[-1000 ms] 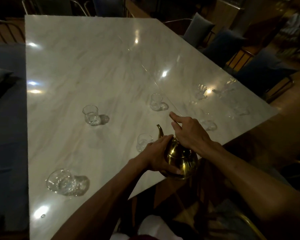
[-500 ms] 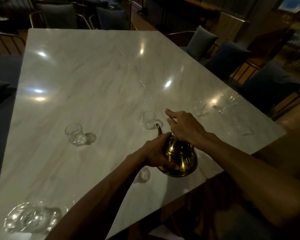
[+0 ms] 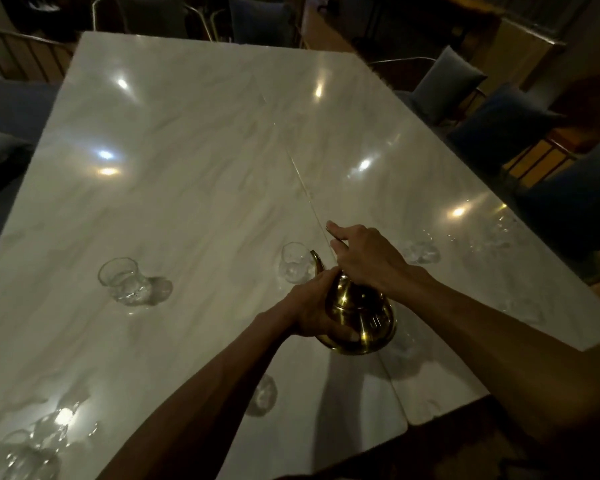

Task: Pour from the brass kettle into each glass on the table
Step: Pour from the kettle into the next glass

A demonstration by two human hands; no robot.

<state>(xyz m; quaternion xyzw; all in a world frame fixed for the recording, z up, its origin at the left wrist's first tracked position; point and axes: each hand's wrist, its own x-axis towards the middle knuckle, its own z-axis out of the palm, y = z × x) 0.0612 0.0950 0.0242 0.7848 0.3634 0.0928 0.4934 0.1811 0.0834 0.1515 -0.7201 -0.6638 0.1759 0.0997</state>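
Note:
The brass kettle (image 3: 359, 313) hangs over the white marble table (image 3: 194, 174), tilted forward. My left hand (image 3: 314, 306) cups its left side and my right hand (image 3: 364, 254) grips the top by the handle. Its curved spout (image 3: 317, 259) points at a small clear glass (image 3: 295, 262) just beyond it. Another glass (image 3: 123, 280) stands to the left, one (image 3: 264, 394) sits under my left forearm, one (image 3: 421, 249) is behind my right hand, and more faint glasses (image 3: 503, 230) line the right edge.
A large clear glass vessel (image 3: 18, 455) sits at the near left corner. Blue cushioned chairs (image 3: 499, 123) stand along the right side and more chairs (image 3: 257, 19) at the far end. The table's near edge runs under my arms.
Both hands have carried the kettle forward over the table, from the nearest glass toward the middle glass. That nearest glass now lies behind, under my left forearm.

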